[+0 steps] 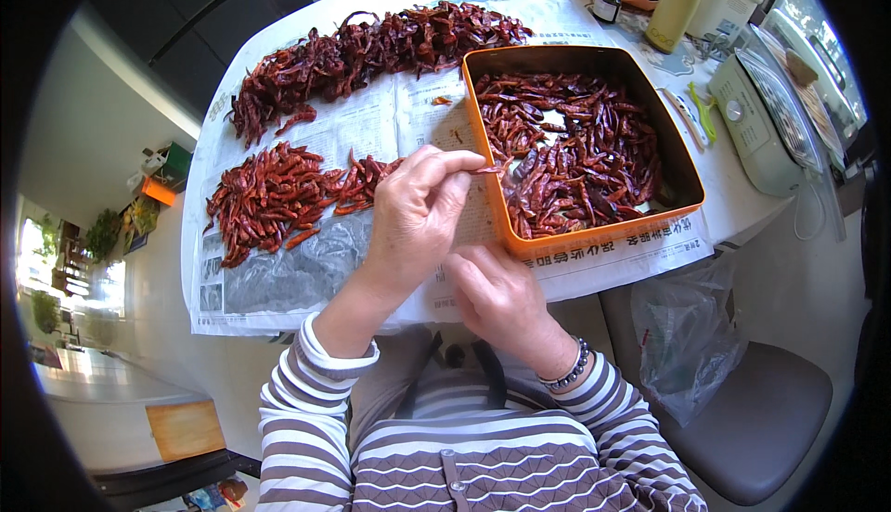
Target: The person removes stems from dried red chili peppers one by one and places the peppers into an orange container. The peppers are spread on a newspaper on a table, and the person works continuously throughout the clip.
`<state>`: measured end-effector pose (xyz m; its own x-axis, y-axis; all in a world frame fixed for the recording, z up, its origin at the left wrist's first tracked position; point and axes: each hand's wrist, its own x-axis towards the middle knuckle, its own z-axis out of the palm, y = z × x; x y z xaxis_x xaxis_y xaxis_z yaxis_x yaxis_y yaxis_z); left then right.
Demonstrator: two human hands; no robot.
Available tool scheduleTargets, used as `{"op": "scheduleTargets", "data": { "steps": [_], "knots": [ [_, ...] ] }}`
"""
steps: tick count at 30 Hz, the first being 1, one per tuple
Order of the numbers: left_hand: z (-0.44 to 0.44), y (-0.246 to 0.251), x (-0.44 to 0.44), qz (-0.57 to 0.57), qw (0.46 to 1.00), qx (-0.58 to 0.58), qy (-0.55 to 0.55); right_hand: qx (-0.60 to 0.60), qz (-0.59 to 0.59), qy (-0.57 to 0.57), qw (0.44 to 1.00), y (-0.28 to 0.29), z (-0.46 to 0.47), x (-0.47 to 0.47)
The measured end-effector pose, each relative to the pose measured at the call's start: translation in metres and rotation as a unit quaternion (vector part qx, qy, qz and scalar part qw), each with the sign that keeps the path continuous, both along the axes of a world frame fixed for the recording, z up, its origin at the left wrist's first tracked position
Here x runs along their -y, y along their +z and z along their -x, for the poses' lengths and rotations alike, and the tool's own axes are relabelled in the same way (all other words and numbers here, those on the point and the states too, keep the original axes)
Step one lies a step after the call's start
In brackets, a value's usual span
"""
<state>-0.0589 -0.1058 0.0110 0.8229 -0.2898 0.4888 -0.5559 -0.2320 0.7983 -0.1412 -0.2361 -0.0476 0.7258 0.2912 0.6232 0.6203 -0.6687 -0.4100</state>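
My left hand (421, 209) pinches a dried red chili (491, 170) between thumb and fingertips, over the left rim of an orange square tin (495, 209). A layer of dried chilies (578, 150) covers much of the tin's floor, with pale gaps between them. My right hand (498, 296) is curled just below the tin's near left corner; its fingertips are hidden, so I cannot tell if it holds anything. Left of my left hand lies a pile of smooth dried chilies (271, 195), with a smaller heap (363, 176) beside it. A long bank of darker, crumpled chilies (376, 52) stretches behind.
Newspaper (362, 118) underlies the piles and tin. Right of the tin are a white-handled tool (688, 116), a green peeler (702, 114) and a light green appliance (755, 125). A yellow jar (675, 7) stands behind. A clear plastic bag (686, 345) hangs over a chair (766, 421).
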Motion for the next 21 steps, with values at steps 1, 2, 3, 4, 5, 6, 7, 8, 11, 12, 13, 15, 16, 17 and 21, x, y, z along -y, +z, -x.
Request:
{"op": "scheduleTargets", "data": {
  "steps": [1, 2, 3, 4, 5, 6, 7, 8, 11, 12, 13, 15, 16, 17, 21],
  "knots": [
    [0.0, 0.002, 0.003, -0.012, 1.0, 0.008, -0.001, -0.003, -0.001, 0.001, 1.0, 0.0, 0.0, 0.0],
    [0.0, 0.0, 0.007, -0.007, 1.0, 0.018, -0.003, -0.006, 0.001, 0.001, 1.0, 0.0, 0.001, 0.0],
    [0.0, 0.0, 0.011, -0.003, 1.0, 0.019, -0.006, -0.008, 0.004, 0.001, 1.0, 0.0, 0.001, 0.001],
    [-0.001, -0.001, 0.014, 0.001, 1.0, 0.02, -0.008, -0.01, 0.007, 0.0, 1.0, 0.0, 0.002, 0.001],
    [0.0, -0.001, 0.016, 0.004, 1.0, 0.021, -0.01, -0.005, 0.005, 0.003, 1.0, -0.001, 0.001, 0.001],
    [0.0, -0.001, 0.018, 0.008, 1.0, 0.011, -0.008, 0.0, 0.003, 0.005, 1.0, -0.001, 0.0, 0.001],
    [0.001, -0.002, 0.019, 0.004, 1.0, 0.003, -0.013, 0.006, 0.001, 0.008, 1.0, -0.002, -0.001, 0.002],
    [0.001, -0.002, 0.019, -0.001, 1.0, -0.004, -0.018, 0.006, -0.002, 0.01, 1.0, -0.001, -0.001, 0.002],
    [0.004, -0.005, 0.02, 0.009, 0.999, -0.031, -0.024, 0.009, -0.011, 0.018, 1.0, -0.002, -0.002, 0.001],
    [0.005, -0.007, 0.021, 0.017, 0.999, -0.04, -0.025, 0.013, -0.013, 0.019, 1.0, -0.002, -0.003, 0.001],
    [0.005, -0.008, 0.02, 0.009, 0.999, -0.037, -0.022, 0.018, -0.014, 0.019, 1.0, -0.003, -0.003, 0.001],
    [0.005, -0.01, 0.018, -0.007, 0.999, -0.031, -0.016, 0.011, -0.012, 0.015, 1.0, -0.005, -0.002, 0.001],
    [0.006, -0.009, 0.017, -0.012, 0.999, -0.028, -0.017, 0.007, -0.01, 0.013, 1.0, -0.006, -0.002, 0.001],
    [0.006, -0.01, 0.015, -0.013, 1.0, -0.018, -0.016, 0.003, -0.009, 0.014, 1.0, -0.006, -0.002, 0.001],
    [0.003, -0.012, 0.005, -0.045, 0.999, 0.022, 0.013, -0.006, -0.001, 0.01, 1.0, -0.001, 0.0, 0.001]
  ]
}}
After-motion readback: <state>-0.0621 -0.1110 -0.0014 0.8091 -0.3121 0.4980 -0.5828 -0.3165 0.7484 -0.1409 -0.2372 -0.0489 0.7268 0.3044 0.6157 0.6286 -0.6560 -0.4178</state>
